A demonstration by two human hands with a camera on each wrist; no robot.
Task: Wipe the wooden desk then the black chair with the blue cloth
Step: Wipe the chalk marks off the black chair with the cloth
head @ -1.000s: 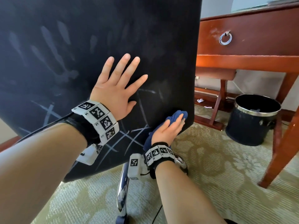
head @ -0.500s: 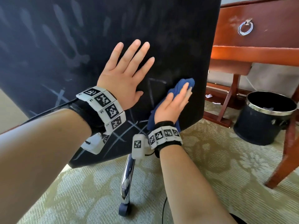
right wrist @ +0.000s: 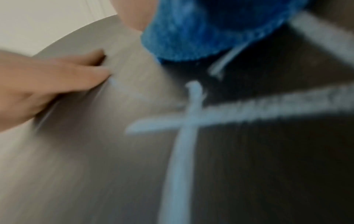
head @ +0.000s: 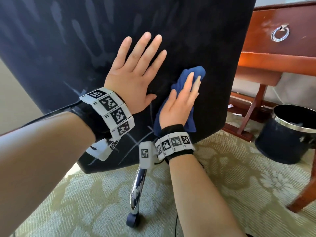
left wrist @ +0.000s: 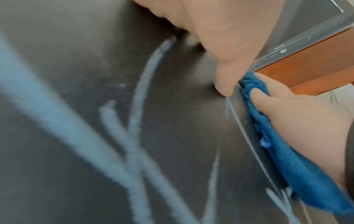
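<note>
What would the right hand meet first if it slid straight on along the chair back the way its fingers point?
Probably nothing: the right hand with the cloth would likely run off the chair back's side edge.

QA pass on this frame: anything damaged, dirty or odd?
Yes. The chair back carries pale handprints upper left and crossed chalky lines low down, beside the cloth under the right hand. The desk drawer front looks scuffed beside its ring pull. Paper scraps lie underneath.
</note>
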